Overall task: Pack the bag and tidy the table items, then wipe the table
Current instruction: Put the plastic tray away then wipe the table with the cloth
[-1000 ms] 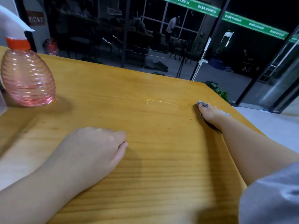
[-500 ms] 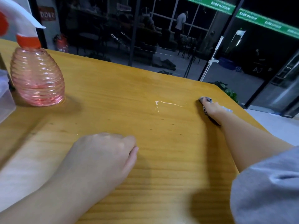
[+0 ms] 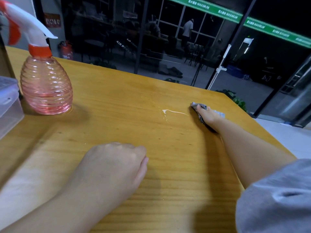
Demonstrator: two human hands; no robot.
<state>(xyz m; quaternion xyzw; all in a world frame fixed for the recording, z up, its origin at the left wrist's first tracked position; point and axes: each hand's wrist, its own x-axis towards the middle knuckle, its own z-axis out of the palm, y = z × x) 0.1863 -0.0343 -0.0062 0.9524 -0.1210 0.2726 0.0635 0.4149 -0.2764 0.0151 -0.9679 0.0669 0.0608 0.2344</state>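
Wooden bench (image 3: pixel 117 101) carried a pink ribbed spray bottle (image 3: pixel 46 86) with an orange collar and white trigger, standing upright at the far left, just beside a clear plastic container (image 3: pixel 8 105) at the left edge. Right hand (image 3: pixel 207 116) lay stretched far out near the bench's right edge, pressing down on a crumpled grey cloth (image 3: pixel 196 106); whether its fingers curled round the cloth could not be told. Thin pale streak of liquid (image 3: pixel 173 112) sat just left of the cloth. Left hand (image 3: pixel 114 163) rested on the near bench, fingers curled under, holding nothing
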